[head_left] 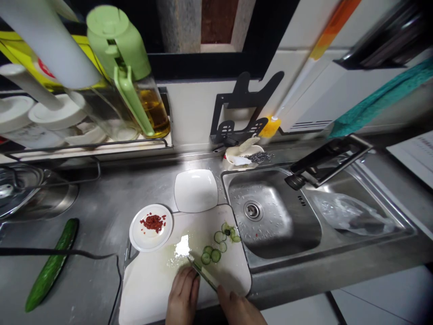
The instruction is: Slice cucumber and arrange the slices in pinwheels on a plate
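A white cutting board (152,280) lies on the counter in front of me. My right hand (238,309) grips a knife (206,274), its blade angled down to the board and pointing up-left. Close beside the blade, my left hand (183,291) has its fingers bent and pressed together on a cucumber piece, mostly hidden, with only a little green showing by the fingertips. Thin cucumber slices (215,256) lie just beyond the knife. More slices (233,234) are scattered near the board's right edge. Wet, shiny patches mark the board's middle.
A white plate of small red berries (154,223) overlaps the board's upper left corner. Behind the board is a square white dish (196,192). A whole cucumber (52,266) lies left, crossed by a black cord (94,256). At right is a steel sink (277,212) with a faucet (301,178).
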`<state>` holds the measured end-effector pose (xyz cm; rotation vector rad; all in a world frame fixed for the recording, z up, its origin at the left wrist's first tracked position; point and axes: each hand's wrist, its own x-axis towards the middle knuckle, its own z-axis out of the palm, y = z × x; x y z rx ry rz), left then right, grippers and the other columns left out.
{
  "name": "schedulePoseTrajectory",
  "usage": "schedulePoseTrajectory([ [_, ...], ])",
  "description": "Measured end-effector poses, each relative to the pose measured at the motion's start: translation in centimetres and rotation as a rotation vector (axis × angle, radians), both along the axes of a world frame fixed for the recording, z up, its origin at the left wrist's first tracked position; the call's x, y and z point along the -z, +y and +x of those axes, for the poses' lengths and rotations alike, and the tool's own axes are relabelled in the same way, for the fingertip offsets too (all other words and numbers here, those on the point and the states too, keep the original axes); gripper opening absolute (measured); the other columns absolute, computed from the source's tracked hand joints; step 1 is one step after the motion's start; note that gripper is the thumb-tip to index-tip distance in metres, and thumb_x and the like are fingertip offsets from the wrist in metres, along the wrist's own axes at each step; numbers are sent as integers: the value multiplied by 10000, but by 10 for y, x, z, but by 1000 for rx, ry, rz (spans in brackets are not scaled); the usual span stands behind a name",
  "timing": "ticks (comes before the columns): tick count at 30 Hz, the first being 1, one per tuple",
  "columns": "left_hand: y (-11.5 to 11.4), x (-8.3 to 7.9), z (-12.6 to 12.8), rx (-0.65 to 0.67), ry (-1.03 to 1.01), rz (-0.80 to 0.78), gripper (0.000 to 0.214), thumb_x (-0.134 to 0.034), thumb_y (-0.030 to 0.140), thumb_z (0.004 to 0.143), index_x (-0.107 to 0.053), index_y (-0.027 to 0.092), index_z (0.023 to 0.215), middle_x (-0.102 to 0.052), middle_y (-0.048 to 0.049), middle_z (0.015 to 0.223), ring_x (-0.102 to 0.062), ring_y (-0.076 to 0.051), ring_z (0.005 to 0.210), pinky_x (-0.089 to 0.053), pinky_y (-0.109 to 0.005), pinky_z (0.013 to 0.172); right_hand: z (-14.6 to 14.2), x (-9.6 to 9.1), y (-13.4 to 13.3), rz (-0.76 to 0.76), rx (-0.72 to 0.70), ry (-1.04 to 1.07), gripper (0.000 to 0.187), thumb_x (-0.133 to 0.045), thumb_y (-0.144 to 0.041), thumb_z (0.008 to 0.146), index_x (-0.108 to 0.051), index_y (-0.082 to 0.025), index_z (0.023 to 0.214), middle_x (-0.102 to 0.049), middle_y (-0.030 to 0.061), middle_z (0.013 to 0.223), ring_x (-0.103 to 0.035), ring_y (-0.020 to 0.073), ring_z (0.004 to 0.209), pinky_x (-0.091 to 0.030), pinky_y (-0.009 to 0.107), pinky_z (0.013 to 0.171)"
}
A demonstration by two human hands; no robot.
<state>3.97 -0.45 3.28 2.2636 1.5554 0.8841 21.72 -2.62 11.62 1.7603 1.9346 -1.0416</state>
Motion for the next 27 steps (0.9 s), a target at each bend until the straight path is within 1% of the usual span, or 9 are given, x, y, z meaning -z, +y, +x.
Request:
schedulePoseTrajectory([
  [5, 0, 1, -2, 22, -10, -26, 220, -451, 248, 957, -650, 184, 1026, -737, -51, 970, -696, -165, 930, -586, -289, 832, -3, 12, 1, 7, -7, 2, 560, -354, 37, 714, -582, -209, 1162, -733, 103, 889, -720, 251, 753, -486, 263, 559],
  [8, 0, 1, -2, 17, -16, -42, 230, -438, 246, 961, -653, 188, 1019, -736, -53, 971, -694, -169, 937, -585, -304, 846, -8, 23, 3, -21, 0, -32, 555, -341, 35, 724, -597, -211, 1150, -734, 106, 871, -719, 257, 754, -497, 276, 560],
  [11, 0, 1, -1, 5, -18, -40, 243, -424, 249, 968, -650, 183, 1027, -736, -59, 966, -695, -168, 932, -587, -304, 841, -13, 28, 8, -13, 8, -31, 524, -320, 24, 756, -612, -217, 1118, -733, 97, 859, -717, 258, 772, -505, 279, 563],
  [16, 1, 0, 1, 2, -16, -25, 249, -413, 232, 970, -653, 182, 1014, -738, -57, 961, -697, -164, 930, -589, -294, 839, -19, 28, 19, 83, -34, -13, 514, -322, 49, 773, -615, -181, 1127, -733, 106, 900, -711, 245, 796, -512, 284, 638],
  [19, 2, -2, 2, 4, -21, -8, 244, -419, 235, 969, -654, 183, 1006, -742, -49, 955, -700, -158, 915, -589, -281, 832, -22, 30, 20, 152, -55, -23, 481, -342, 53, 784, -612, -187, 1103, -731, 84, 884, -703, 218, 777, -494, 254, 635],
  [22, 2, -4, 2, 0, -18, -15, 246, -422, 235, 967, -658, 190, 1018, -744, -47, 957, -703, -162, 910, -589, -290, 835, -23, 31, 18, 179, -51, -48, 489, -350, 47, 794, -600, -198, 1136, -727, 74, 876, -696, 212, 762, -488, 253, 643],
  [25, 2, -5, 2, -14, -20, -25, 245, -426, 234, 962, -661, 192, 1021, -744, -50, 960, -704, -165, 914, -592, -294, 833, -22, 29, 17, 221, -47, -49, 492, -342, 35, 799, -602, -201, 1143, -727, 83, 915, -689, 221, 836, -490, 269, 717],
  [27, 1, -4, 1, -13, -17, -32, 243, -429, 238, 962, -657, 189, 1031, -743, -53, 970, -702, -163, 926, -593, -288, 832, -19, 28, 17, 223, -38, -39, 501, -337, 34, 789, -607, -198, 1142, -726, 87, 943, -685, 218, 866, -489, 266, 735],
])
